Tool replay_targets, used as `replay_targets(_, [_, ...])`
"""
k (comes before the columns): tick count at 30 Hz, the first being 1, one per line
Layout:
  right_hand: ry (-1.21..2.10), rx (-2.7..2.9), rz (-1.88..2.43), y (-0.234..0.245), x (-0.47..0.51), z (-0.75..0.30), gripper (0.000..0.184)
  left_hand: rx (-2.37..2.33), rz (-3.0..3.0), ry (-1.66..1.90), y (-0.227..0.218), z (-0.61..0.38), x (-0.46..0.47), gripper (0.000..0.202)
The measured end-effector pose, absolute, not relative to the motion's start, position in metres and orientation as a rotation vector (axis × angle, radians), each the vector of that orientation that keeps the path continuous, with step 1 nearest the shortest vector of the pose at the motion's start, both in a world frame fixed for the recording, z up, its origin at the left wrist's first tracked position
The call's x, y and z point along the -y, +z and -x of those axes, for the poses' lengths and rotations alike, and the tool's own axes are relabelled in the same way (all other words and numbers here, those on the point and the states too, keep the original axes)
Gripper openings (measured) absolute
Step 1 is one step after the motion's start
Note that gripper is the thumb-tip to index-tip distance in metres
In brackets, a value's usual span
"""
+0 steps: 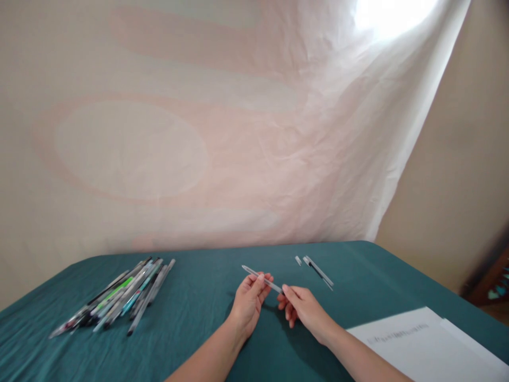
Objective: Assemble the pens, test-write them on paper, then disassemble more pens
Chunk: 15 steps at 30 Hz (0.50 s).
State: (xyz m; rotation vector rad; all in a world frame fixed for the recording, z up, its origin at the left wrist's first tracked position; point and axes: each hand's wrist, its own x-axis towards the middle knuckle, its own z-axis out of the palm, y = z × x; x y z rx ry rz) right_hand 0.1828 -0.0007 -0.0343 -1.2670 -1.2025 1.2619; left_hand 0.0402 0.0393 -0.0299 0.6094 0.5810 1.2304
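Note:
Between my two hands, above the middle of the table, a clear-barrelled pen (273,286) slants down from left to right. My left hand (251,298) is closed on its barrel with thumb and fingers, and the pale pointed end sticks out past them to the upper left. At the other end, my right hand (304,309) pinches the pen between thumb and forefinger; its remaining fingers curl below. Whatever lies under the right fingertips is hidden. Beyond the right hand, a few slim pen parts (319,271) and a small whitish cap-like piece (298,260) lie on the cloth.
A pile of several pens (131,292), one bright green and some light blue, lies at the left. White paper sheets (413,345), one with scribbled marks, are at the front right. A dark green cloth (199,329) covers the table. Behind hangs a pale curtain (246,159).

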Motion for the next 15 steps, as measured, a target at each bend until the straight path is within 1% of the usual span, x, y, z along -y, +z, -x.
replay_targets(5, [1.163, 1.287, 1.260, -0.0358, 0.0023, -0.1839, 0.035, -0.569, -0.617, 1.240, -0.0280, -0.0404, -0.0387, 0.015])
replay_targets(7, [1.176, 1.266, 1.251, -0.0343, 0.0022, -0.1834, 0.037, -0.570, -0.617, 1.246, -0.0287, -0.0406, -0.0392, 0.016])
replay_targets(11, [1.283, 1.205, 1.271, -0.0332, 0.0008, -0.1822, 0.050, -0.571, -0.613, 1.248, -0.0321, -0.0403, -0.0415, 0.017])
replay_targets(13, [1.269, 1.247, 1.272, -0.0338, 0.0012, -0.1823, 0.048, -0.562, -0.616, 1.245, -0.0335, -0.0400, -0.0424, 0.017])
replay_targets(15, [1.207, 1.294, 1.271, -0.0340, 0.0024, -0.1827, 0.041, -0.558, -0.618, 1.247, -0.0336, -0.0398, -0.0427, 0.017])
